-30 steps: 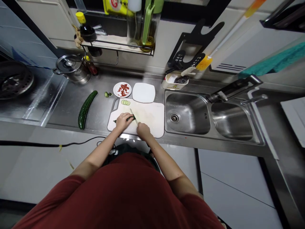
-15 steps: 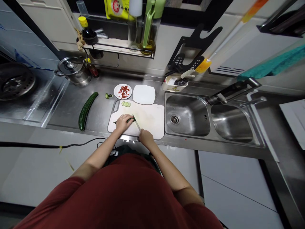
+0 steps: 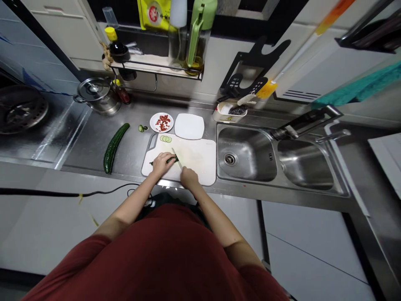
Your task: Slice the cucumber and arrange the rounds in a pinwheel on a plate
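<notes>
My left hand (image 3: pixel 161 164) presses a slim dark-green chili pepper (image 3: pixel 171 159) onto the white cutting board (image 3: pixel 200 163), fingers closed round it. Its pointed end shows left of the hand, the other end right of it. My right hand (image 3: pixel 189 178) grips a knife (image 3: pixel 179 163) whose narrow blade points away from me, at the pepper's right end; whether it touches cannot be made out. Pale cucumber slices (image 3: pixel 166 139) lie overlapping at the board's far left corner. Behind the board stand a plate (image 3: pixel 152 126) of chopped red pieces and a white square plate (image 3: pixel 189 126).
A whole cucumber (image 3: pixel 114 146) and small green end pieces (image 3: pixel 141 128) lie left of the board. Further left stands a lidded pot (image 3: pixel 106 102). A double sink (image 3: pixel 247 156) is on the right. A rack (image 3: pixel 147 65) with bottles hangs above the counter.
The knife has swung a little left, its blade tip now further away from me and more visible past the pepper. My right hand shifted slightly left; my left hand stays on the pepper.
</notes>
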The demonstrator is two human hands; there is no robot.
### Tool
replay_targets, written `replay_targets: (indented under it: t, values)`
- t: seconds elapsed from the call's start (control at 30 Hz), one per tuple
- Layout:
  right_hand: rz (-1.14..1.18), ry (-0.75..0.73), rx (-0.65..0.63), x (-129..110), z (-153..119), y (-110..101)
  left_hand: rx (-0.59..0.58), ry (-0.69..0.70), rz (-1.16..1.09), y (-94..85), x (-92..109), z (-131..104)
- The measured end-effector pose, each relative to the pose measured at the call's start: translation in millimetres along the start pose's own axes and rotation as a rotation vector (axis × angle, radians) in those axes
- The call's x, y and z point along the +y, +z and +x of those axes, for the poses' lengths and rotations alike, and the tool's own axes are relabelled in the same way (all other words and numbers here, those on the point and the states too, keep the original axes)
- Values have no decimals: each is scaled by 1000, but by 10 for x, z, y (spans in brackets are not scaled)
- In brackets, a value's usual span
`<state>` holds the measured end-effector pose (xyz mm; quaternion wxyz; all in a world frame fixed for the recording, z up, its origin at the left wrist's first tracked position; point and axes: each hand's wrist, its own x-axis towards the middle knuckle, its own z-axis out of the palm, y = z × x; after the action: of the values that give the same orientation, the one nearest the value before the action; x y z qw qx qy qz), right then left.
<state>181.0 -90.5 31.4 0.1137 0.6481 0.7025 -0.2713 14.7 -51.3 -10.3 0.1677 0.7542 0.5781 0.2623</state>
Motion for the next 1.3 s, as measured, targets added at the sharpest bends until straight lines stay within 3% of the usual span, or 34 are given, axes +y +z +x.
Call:
replay_targets:
  t: [0.27, 0.6, 1.03, 1.3]
  values:
    - [24, -46, 58, -140, 203, -134, -4, 1, 5, -9, 9, 2]
    - [34, -46, 68, -152, 174, -183, -3, 3, 10, -34, 27, 10]
    - [-16, 12, 7, 73, -187, 50, -11, -10, 24, -20, 37, 10]
    - [-15, 7, 37, 44, -121, 44, -12, -15, 29, -13, 31, 2]
